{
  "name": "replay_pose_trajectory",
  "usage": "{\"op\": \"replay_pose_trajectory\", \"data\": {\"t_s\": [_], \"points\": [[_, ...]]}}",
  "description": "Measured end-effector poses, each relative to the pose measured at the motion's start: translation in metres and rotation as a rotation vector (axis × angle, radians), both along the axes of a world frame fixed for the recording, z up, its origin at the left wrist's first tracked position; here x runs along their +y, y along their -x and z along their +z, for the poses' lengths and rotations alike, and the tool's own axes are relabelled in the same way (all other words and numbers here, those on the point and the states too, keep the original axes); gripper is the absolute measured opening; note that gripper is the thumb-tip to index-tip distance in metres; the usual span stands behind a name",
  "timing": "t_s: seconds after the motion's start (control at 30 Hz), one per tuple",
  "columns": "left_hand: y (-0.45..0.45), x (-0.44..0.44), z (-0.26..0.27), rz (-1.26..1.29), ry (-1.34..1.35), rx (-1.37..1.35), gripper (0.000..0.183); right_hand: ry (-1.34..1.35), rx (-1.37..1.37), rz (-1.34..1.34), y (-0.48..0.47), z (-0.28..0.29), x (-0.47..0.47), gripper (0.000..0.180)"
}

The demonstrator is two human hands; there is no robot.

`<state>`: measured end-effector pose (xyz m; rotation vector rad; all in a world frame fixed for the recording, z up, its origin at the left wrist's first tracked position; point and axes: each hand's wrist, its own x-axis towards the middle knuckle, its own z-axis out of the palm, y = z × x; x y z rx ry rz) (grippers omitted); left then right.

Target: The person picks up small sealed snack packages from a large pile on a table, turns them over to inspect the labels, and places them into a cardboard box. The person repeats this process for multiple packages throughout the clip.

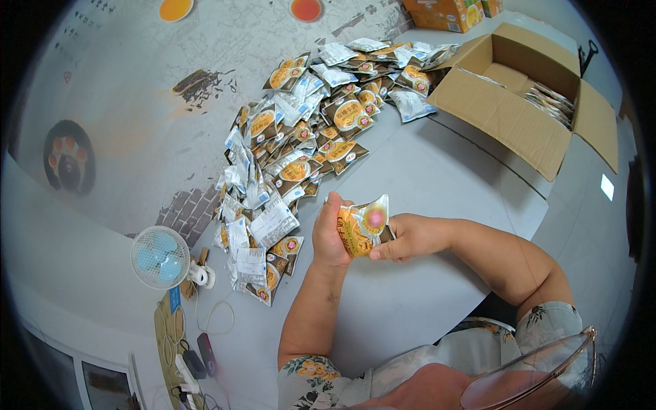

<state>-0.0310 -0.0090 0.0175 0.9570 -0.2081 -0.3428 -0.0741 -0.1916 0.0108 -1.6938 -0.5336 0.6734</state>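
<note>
Both of my hands grip one sealed snack packet (353,233) above the table, its printed orange and brown face turned up. My left hand (328,233) wraps its left side, with the thumb pointing away from me. On the right edge, my right hand (407,238) pinches the packet between thumb and fingers. Beyond my hands spreads a long heap of similar packets (294,171), some showing white backs, others brown and orange fronts. An open cardboard box (505,123) stands to the right with packets (551,102) inside.
A small white clip fan (160,257) with blue blades stands at the left. Near it are a white power strip (187,373), a dark adapter (194,363) and loose cables (215,330). Orange printed cartons (446,15) sit at the back right. The grey-white table (410,169) ends at the right.
</note>
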Motion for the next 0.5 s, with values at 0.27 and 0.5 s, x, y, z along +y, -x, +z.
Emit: {"op": "replay_pose_trajectory", "data": {"t_s": [0.27,0.5], "points": [[0.0,0.006,-0.003,-0.1,-0.152,-0.178,0.029,-0.095,-0.111,-0.078,0.002,-0.034,0.012,0.047],[-0.006,0.011,-0.013,-0.448,-0.049,-0.109,0.038,0.126,0.06,0.291,0.011,0.004,0.004,0.038]]}}
